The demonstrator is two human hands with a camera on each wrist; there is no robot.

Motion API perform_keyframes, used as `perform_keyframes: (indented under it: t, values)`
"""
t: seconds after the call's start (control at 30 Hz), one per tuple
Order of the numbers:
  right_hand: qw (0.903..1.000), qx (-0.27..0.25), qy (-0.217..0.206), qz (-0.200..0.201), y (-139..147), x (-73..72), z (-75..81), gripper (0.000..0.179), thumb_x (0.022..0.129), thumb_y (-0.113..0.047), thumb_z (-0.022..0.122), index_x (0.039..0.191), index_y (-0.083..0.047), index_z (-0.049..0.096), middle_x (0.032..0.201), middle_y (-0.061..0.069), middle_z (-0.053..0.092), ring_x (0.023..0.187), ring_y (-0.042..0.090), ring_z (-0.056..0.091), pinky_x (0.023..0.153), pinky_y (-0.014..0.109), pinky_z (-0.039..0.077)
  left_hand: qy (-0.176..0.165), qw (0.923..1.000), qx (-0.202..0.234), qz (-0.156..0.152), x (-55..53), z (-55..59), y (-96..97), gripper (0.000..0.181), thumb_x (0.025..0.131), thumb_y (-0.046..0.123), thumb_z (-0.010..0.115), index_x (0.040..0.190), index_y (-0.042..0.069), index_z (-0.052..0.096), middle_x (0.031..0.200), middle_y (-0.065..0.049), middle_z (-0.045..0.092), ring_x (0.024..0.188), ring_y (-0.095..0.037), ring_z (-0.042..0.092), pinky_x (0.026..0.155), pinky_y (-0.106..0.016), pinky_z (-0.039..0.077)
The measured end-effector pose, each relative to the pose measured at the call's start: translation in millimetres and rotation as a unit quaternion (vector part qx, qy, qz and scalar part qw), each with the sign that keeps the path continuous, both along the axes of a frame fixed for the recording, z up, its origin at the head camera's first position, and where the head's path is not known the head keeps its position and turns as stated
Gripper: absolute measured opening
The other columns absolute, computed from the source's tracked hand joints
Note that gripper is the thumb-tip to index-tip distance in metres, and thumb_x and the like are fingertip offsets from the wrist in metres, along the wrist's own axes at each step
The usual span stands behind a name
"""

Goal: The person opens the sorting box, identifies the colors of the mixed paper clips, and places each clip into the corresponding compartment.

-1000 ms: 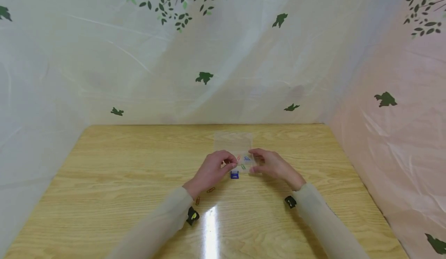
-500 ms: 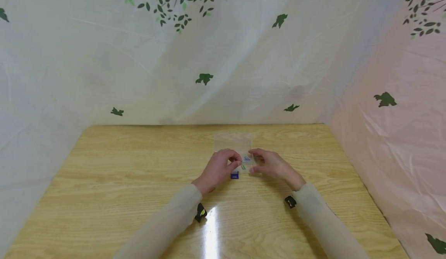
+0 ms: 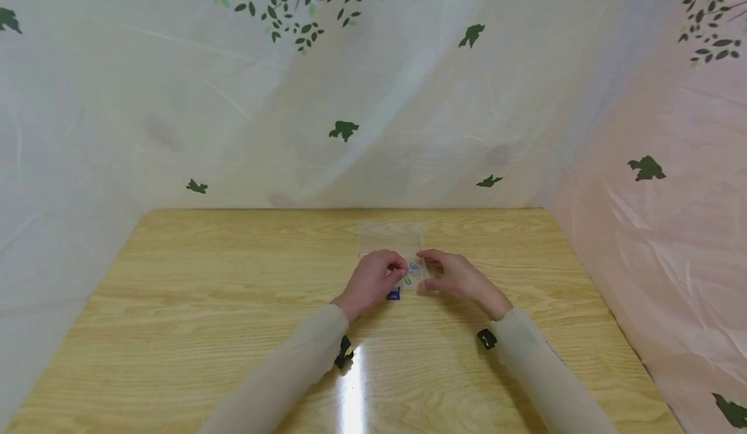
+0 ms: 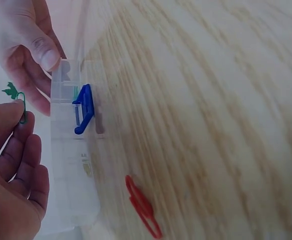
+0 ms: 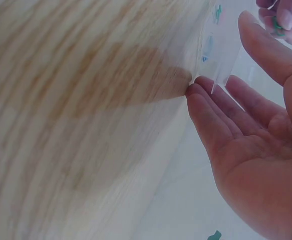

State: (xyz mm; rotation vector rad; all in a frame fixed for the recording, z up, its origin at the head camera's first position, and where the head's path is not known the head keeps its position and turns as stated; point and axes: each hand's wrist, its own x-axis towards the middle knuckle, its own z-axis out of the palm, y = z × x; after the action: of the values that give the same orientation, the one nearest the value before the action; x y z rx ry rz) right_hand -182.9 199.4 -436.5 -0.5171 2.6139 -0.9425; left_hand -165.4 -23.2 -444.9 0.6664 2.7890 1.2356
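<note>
A clear plastic box [image 4: 68, 165] with a blue latch [image 4: 85, 110] on its front stands with its clear lid [image 3: 390, 234] raised at the back. My left hand [image 3: 373, 278] is over the box, pinching a green paper clip [image 4: 23, 109] between thumb and index finger. At the box's right end my right hand [image 3: 460, 277] holds it, with the thumb [image 4: 48, 57] at the front corner and the fingers [image 5: 236, 107] on the far side. Through the clear wall show a green clip [image 5: 217, 14] and blue pieces [image 5: 207, 49] inside.
On the wood table [image 3: 222, 304] in front of the box lies a red paper clip [image 4: 144, 207], hidden under my left arm in the head view. Pale cloth walls [image 3: 262, 129] with dark leaf shapes enclose the table at the back and sides.
My left hand has moved a little to the right, farther over the box, and its arm now covers the clips on the table. My right hand has stayed at the box's right end.
</note>
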Motion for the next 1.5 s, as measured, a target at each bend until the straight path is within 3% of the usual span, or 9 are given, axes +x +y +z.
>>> perform_keyframes:
  t: [0.33,0.97,1.2,1.5]
  values:
    - [1.0,-0.006,0.004,0.004,0,1.6,0.7,0.067,0.091,-0.02,0.082,0.148,-0.001,0.053,0.145,0.02,0.058,0.131,0.036,0.056,0.108,0.053,0.047,0.005,0.9993,-0.036,0.009,-0.9,-1.5,4.2,0.007,0.099,0.011,0.071,0.099,0.011,0.077,0.101,-0.002,0.074,0.094,-0.021,0.065,0.089,-0.04,0.053]
    - [0.9999,-0.008,0.006,0.012,1,3.5,2.0,0.067,0.092,-0.02,0.082,0.148,0.0,0.052,0.146,0.022,0.057,0.132,0.038,0.056,0.109,0.055,0.046,-0.002,0.9986,-0.051,0.011,1.1,0.4,3.5,0.007,0.096,0.011,0.074,0.099,0.012,0.079,0.101,-0.002,0.073,0.097,-0.021,0.065,0.092,-0.04,0.052]
    - [0.9999,-0.006,0.001,0.009,1,4.1,2.3,0.068,0.091,-0.022,0.082,0.148,-0.001,0.052,0.144,0.021,0.059,0.129,0.037,0.057,0.109,0.055,0.046,-0.03,0.9991,-0.013,0.028,5.2,8.7,-2.3,0.012,0.099,0.018,0.072,0.108,0.013,0.077,0.109,0.0,0.075,0.106,-0.02,0.066,0.097,-0.04,0.052]
    - [0.9999,-0.009,-0.01,0.003,1,4.6,1.8,0.067,0.092,-0.02,0.081,0.149,-0.001,0.052,0.145,0.02,0.058,0.13,0.036,0.056,0.11,0.056,0.045,-0.012,0.9986,0.052,-0.002,19.2,23.6,-26.5,0.032,0.102,0.032,0.068,0.125,0.01,0.072,0.129,-0.003,0.07,0.128,-0.025,0.06,0.111,-0.047,0.045]
